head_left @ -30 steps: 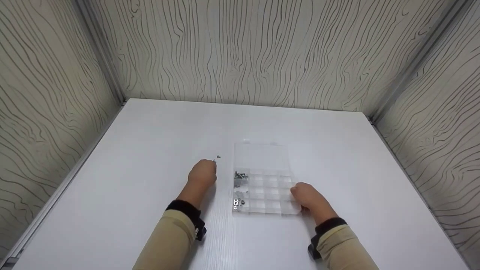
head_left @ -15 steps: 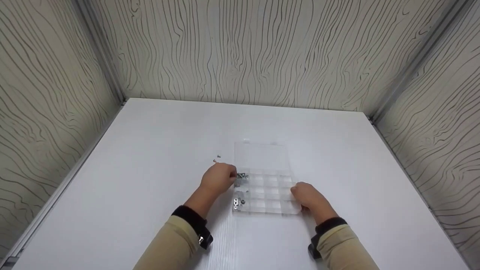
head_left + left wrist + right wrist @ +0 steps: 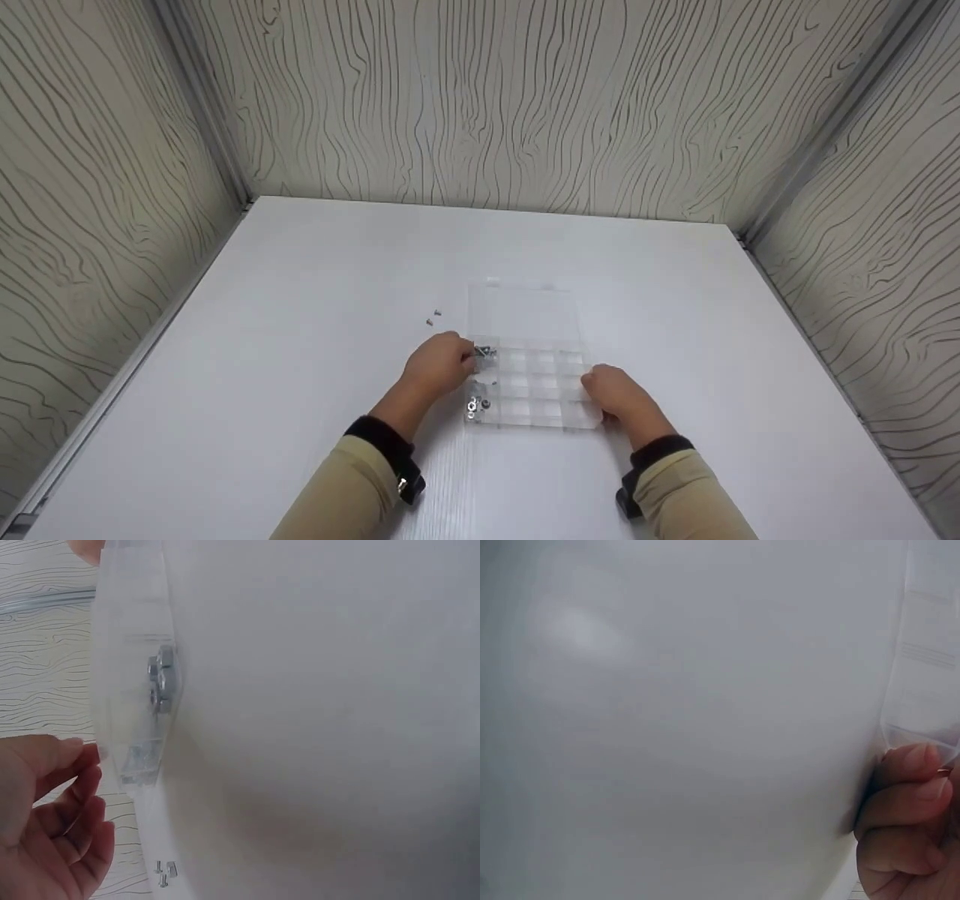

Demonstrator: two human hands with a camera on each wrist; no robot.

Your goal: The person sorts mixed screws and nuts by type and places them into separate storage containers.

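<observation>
A clear plastic compartment box (image 3: 535, 386) lies on the table, its lid (image 3: 523, 309) folded back flat on the far side. My left hand (image 3: 441, 364) is at the box's left wall, by the far left compartment. In the left wrist view its thumb and index finger (image 3: 51, 754) meet at the wall; whether anything small is between them is hidden. Screws (image 3: 486, 351) fill that compartment, and several nuts (image 3: 163, 679) lie in the near left one. My right hand (image 3: 621, 394) grips the box's near right corner, with curled fingers (image 3: 904, 806) in the right wrist view.
Loose small screws (image 3: 430, 322) lie on the white table (image 3: 300, 300) left of the lid. Wood-patterned walls (image 3: 480, 97) stand behind the table and at both sides.
My left hand has moved right from beside the loose screws to the box's left edge, and has barely shifted over the last half second. My right hand keeps its grip on the box.
</observation>
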